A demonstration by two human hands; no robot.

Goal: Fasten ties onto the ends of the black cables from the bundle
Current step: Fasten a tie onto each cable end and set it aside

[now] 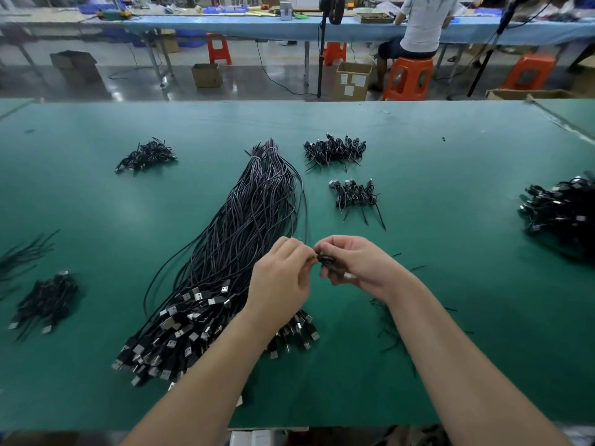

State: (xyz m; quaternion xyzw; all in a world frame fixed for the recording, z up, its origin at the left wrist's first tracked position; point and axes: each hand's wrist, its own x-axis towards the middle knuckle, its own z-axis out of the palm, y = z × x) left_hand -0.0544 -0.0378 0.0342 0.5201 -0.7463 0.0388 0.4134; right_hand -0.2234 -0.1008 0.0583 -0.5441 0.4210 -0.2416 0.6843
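Observation:
A long bundle of black cables lies across the middle of the green table, its USB plugs fanned out near me. Just right of the bundle, above the table, my right hand grips a small coiled black cable. My left hand pinches a thin tie at that coil, fingertips meeting those of the right hand. Most of the coil is hidden inside my right fingers.
Small heaps of tied coils lie at the far left, far centre, centre right, right edge and near left. Loose ties are scattered under my right forearm. A person sits at a far bench.

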